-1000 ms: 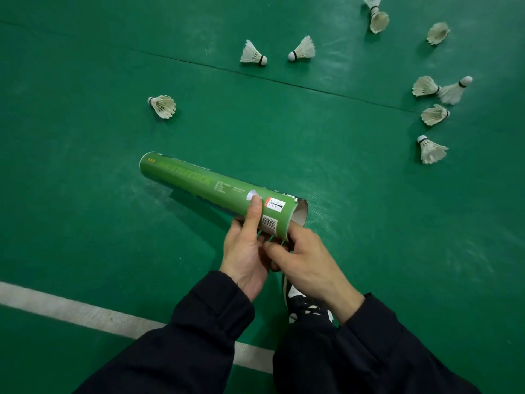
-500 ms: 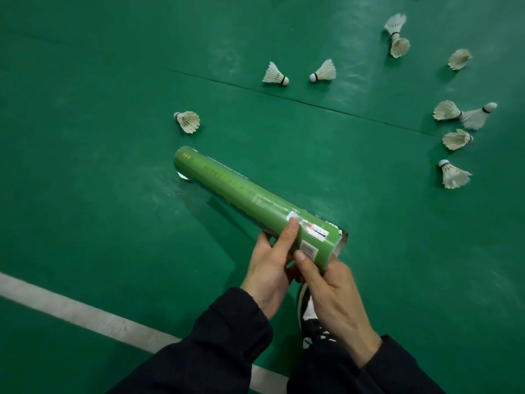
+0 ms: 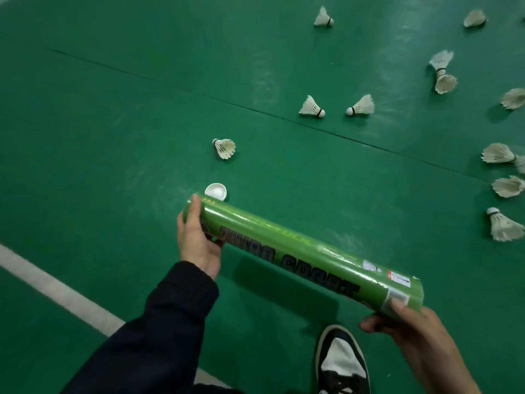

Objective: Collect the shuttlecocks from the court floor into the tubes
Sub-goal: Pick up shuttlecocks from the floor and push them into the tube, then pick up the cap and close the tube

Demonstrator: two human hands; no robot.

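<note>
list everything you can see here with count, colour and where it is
shuttlecocks: eleven at least partly in view, white, scattered on the floor, most toward the top right, some cut by the right edge
tube: one, green with dark lettering, held level above the floor
cap: one, white, on the floor just beyond the tube's left end
court floor: green, with a white line at lower left
shoe: one, black and white, bottom centre
left hand: grips the tube's left end, black sleeve
right hand: fingers hold the tube's right end
</note>
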